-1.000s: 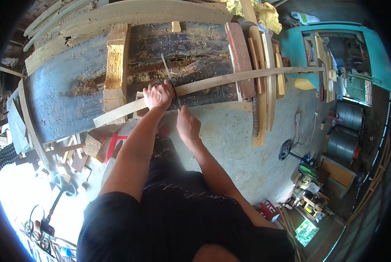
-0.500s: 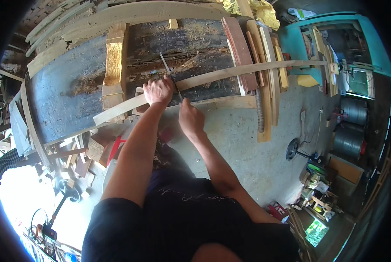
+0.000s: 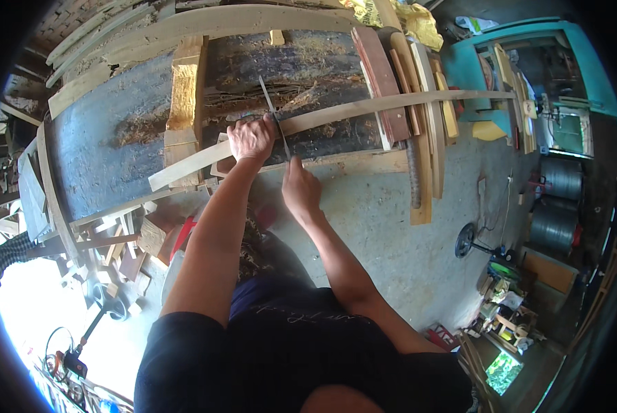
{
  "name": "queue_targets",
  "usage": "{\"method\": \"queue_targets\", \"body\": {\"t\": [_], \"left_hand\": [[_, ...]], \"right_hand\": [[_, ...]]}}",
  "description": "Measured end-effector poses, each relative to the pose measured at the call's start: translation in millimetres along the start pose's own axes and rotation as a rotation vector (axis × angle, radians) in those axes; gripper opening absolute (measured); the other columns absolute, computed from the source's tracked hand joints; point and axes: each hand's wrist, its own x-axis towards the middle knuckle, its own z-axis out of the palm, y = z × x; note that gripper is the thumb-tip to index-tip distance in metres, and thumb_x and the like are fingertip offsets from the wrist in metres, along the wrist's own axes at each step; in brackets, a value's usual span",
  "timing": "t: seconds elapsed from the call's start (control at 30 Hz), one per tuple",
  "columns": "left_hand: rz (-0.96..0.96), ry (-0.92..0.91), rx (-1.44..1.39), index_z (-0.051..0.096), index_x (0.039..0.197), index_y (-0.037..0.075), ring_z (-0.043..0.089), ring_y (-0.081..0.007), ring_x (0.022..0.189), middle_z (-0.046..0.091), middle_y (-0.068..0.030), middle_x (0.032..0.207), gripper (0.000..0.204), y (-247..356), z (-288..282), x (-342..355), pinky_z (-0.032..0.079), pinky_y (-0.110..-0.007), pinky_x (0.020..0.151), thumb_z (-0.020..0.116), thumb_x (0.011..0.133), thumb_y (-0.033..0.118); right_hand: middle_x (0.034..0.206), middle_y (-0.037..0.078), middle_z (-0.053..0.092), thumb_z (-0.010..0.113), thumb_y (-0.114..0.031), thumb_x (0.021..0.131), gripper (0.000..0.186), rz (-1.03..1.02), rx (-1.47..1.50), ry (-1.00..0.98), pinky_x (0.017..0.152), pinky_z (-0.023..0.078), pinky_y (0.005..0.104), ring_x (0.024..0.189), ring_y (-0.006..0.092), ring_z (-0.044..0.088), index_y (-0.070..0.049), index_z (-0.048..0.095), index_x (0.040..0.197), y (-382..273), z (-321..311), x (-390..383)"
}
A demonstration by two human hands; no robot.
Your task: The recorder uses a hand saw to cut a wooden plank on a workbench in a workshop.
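A long pale wooden strip lies across the bench, over a rough dark slab and several boards. My left hand presses down on the strip, its fingers wrapped over the far edge. Just right of that hand, what looks like a hand saw crosses the strip, its narrow grey blade seen nearly edge-on. My right hand is closed around the saw's near end, low beside the bench's front edge; the handle is hidden in the fist. A small wood block sits under the strip by my left wrist.
A thick yellowish timber lies across the slab at left. Stacked boards stick out over the bench's front at right, near a turquoise frame. Wood offcuts litter the floor at left. A fan stands at right.
The saw blade's tip has shifted slightly away from me and to the right. My left hand stays on the strip, and my right hand keeps its grip. The whole view has moved a little.
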Motion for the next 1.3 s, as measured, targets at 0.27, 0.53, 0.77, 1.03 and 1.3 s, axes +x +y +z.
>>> {"method": "queue_targets", "body": {"t": [0.27, 0.53, 0.77, 1.03, 1.3], "left_hand": [[0.018, 0.048, 0.009, 0.070, 0.071, 0.006, 0.063, -0.0298, 0.092, 0.068, -0.0134, 0.081, 0.051, 2, 9, -2, 0.039, -0.047, 0.086, 0.036, 0.094, 0.038], [-0.007, 0.084, 0.056, 0.069, 0.067, 0.007, 0.064, -0.0291, 0.085, 0.068, -0.0113, 0.078, 0.052, -3, 7, 0, 0.042, -0.045, 0.080, 0.038, 0.094, 0.038], [0.024, 0.084, 0.043, 0.068, 0.066, 0.008, 0.064, -0.0292, 0.084, 0.068, -0.0113, 0.077, 0.052, 2, 8, -1, 0.042, -0.045, 0.079, 0.037, 0.095, 0.038], [0.009, 0.081, 0.059, 0.068, 0.067, 0.008, 0.064, -0.0294, 0.084, 0.068, -0.0118, 0.078, 0.050, -2, 3, -1, 0.043, -0.045, 0.079, 0.038, 0.094, 0.036], [0.024, 0.110, 0.047, 0.068, 0.067, 0.007, 0.064, -0.0297, 0.084, 0.068, -0.0120, 0.077, 0.050, -4, 10, -1, 0.043, -0.044, 0.078, 0.038, 0.094, 0.037]], "right_hand": [[0.059, 0.013, 0.060, 0.050, -0.016, 0.093, 0.011, 0.025, 0.007, 0.017, 0.049, 0.048, 0.0471, 0.056, 0.0349, 0.063, -0.006, 0.048, 0.090, 22, 15, -17], [0.059, 0.012, 0.058, 0.056, -0.011, 0.090, 0.007, -0.077, 0.039, 0.199, 0.045, 0.048, 0.0426, 0.054, 0.0318, 0.062, -0.006, 0.052, 0.089, 44, 36, -62], [0.063, 0.015, 0.059, 0.050, -0.016, 0.094, 0.009, 0.009, 0.077, 0.088, 0.050, 0.048, 0.0451, 0.059, 0.0349, 0.062, -0.007, 0.049, 0.091, 12, 28, 3], [0.064, 0.013, 0.060, 0.056, -0.013, 0.091, 0.009, -0.120, -0.021, 0.229, 0.046, 0.047, 0.0392, 0.057, 0.0310, 0.062, -0.007, 0.050, 0.090, 47, 39, -61], [0.061, 0.015, 0.059, 0.051, -0.014, 0.094, 0.010, -0.079, 0.153, 0.210, 0.049, 0.047, 0.0441, 0.056, 0.0354, 0.061, -0.007, 0.050, 0.087, 26, 43, -6]]}}
